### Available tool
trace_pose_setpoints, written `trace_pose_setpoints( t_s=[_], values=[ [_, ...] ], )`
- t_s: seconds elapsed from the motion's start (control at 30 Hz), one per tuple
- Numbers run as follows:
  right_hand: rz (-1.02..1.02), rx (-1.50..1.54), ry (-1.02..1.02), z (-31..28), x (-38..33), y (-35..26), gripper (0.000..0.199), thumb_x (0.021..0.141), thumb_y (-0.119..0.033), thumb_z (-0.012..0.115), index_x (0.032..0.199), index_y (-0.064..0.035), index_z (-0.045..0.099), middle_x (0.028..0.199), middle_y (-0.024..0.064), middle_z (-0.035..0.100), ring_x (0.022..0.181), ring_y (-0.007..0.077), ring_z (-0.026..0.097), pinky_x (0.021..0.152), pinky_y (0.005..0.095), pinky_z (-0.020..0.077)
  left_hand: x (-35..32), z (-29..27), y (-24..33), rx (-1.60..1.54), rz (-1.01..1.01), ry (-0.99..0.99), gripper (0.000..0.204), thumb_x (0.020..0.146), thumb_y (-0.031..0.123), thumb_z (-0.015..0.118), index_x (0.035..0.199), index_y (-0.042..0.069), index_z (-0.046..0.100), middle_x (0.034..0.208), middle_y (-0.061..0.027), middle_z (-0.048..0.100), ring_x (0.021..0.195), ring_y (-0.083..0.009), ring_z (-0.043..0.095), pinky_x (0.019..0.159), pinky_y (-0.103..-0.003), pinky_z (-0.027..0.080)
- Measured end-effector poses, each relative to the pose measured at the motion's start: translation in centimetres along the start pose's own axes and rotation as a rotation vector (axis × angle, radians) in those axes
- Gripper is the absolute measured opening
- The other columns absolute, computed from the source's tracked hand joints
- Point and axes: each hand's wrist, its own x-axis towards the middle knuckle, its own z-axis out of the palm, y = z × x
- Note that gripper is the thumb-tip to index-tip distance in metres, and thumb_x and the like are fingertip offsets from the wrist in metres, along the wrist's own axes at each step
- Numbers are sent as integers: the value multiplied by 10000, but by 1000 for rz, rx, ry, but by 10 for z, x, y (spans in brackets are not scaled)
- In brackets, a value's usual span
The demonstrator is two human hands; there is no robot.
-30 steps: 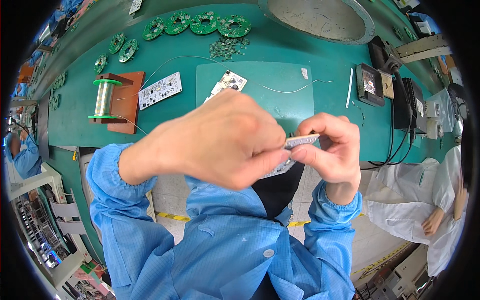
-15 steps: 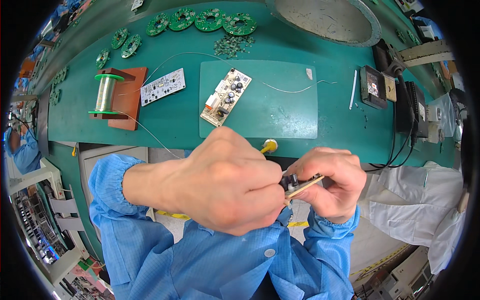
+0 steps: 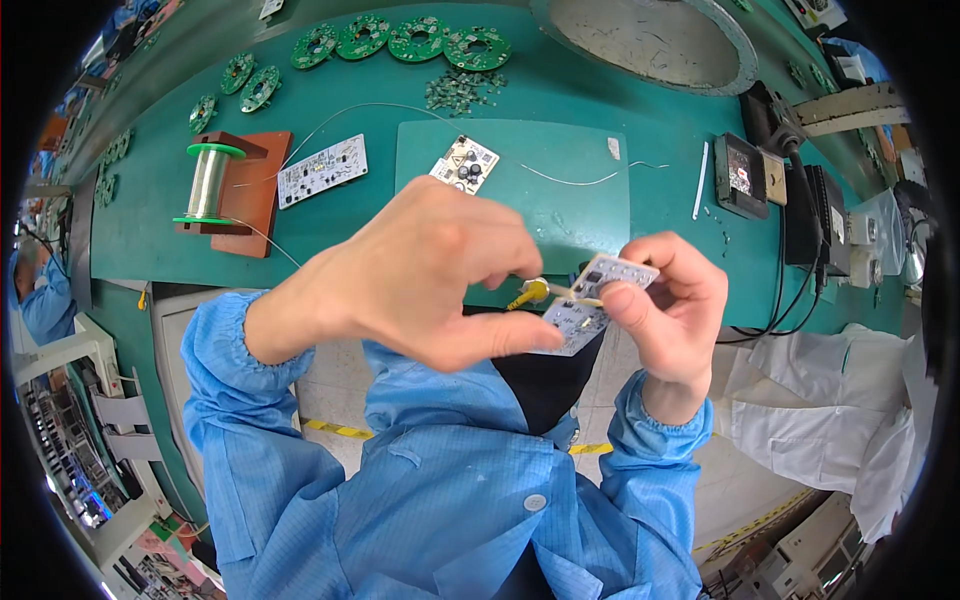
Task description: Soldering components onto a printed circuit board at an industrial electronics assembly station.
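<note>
My right hand [image 3: 680, 310] pinches a small white circuit board [image 3: 578, 322] between thumb and fingers above the table's front edge. The board is tilted, its flat component side facing up. Just left of it, my left hand [image 3: 440, 270] has thumb and index finger apart with nothing visible between them. The left thumb tip reaches the board's left edge; whether it touches I cannot tell. Beyond the left hand, a second circuit board [image 3: 467, 163] with black capacitors lies on the translucent mat [image 3: 590, 215], partly hidden by that hand.
A solder wire spool [image 3: 208, 185] stands on a brown holder at left, beside another white board [image 3: 323, 172]. Round green boards [image 3: 418, 40] and small loose parts [image 3: 465, 90] lie at the back. A black tray [image 3: 742, 175] and cables sit at right; a yellow plug [image 3: 532, 291] is at the front edge.
My left hand has drawn back from the held board, its fingers spreading. My right hand has turned the board from edge-on to show its flat side and raised it slightly.
</note>
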Motion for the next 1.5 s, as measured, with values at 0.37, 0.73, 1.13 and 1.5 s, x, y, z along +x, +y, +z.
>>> trace_pose_setpoints(
  t_s=[0.37, 0.73, 1.13, 1.5],
  values=[
    [-26, -82, -49, 1, 5, 0, 177, 735, -89, 739, 786, 9, 601, 685, 34, 628, 636, 66, 586, 558, 199, 463, 1, 17, -6, -213, -56, -110, 229, 711, 95, 635, 548, 44, 484, 481, -83, 464, 432, -287, 479, 399, -377, 332],
    [-221, -216, -149, 3, -4, -10, 162, 678, -70, 749, 740, -4, 615, 624, 80, 612, 524, 143, 587, 470, 235, 425, -11, 23, 7, -234, 39, -76, 239, 670, 94, 671, 541, 64, 471, 515, -48, 429, 419, -241, 468, 365, -354, 327],
    [-263, -331, 87, 29, -37, -3, 198, 620, -40, 767, 704, -5, 591, 568, 50, 579, 466, 151, 544, 429, 233, 395, -32, 56, 11, 10, 210, 197, 293, 582, 53, 675, 520, 84, 391, 496, 4, 308, 346, -121, 301, 337, -284, 173],
    [49, 21, 38, 14, -33, 14, 206, 668, -69, 767, 762, 19, 606, 673, 56, 621, 585, 81, 557, 509, 201, 404, -43, 53, 3, -266, -116, -60, 241, 691, 164, 714, 582, 60, 525, 533, -41, 489, 417, -205, 470, 371, -323, 323]
  ],
)
